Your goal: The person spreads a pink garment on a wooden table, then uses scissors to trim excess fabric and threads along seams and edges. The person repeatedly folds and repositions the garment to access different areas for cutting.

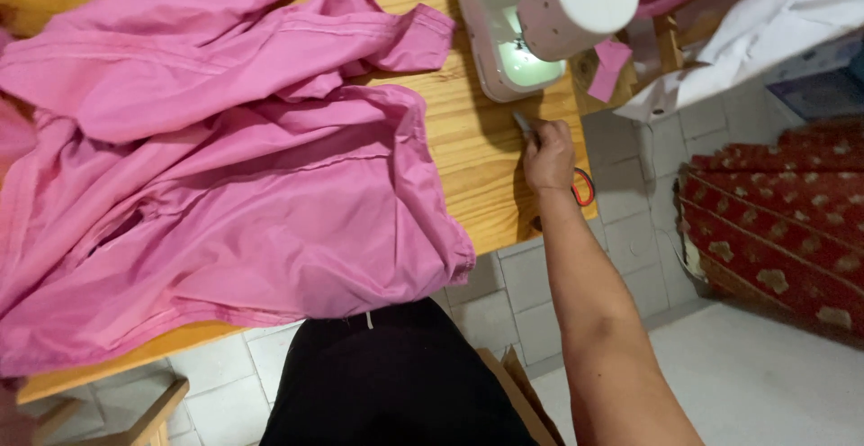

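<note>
Your right hand (549,153) rests on the pale wooden table (477,153) near its right edge, fingers curled closed on a pair of scissors with red loop handles (583,187); 1 metal tip shows ahead of the knuckles, just in front of the white sewing machine (540,14). Your left hand is not in view. Judged from appearance, the scissors are light, rigid and sharp-tipped: hold them by the handles. The large crumpled pink fabric garment (225,167), apart to the left, looks soft, limp and liable to slide off the table.
</note>
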